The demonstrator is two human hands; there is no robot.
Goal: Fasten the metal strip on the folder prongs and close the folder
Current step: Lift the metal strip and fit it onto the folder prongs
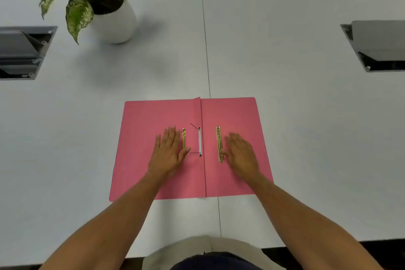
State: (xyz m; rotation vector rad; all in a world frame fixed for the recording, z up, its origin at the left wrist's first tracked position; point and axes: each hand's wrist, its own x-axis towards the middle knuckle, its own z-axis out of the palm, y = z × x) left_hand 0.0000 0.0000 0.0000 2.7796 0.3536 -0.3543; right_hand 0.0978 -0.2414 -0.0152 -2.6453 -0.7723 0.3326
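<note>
White table, metal strip (lengthwise, spine-parallel)

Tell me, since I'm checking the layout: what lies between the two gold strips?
In the head view, between the left gold strip and right gold strip: the white prong bar and the pink folder's fold.

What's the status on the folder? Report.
Left hand and right hand open, flat on folder. Folder open, metal strips loose, prongs bare. Nothing in the way.
</note>
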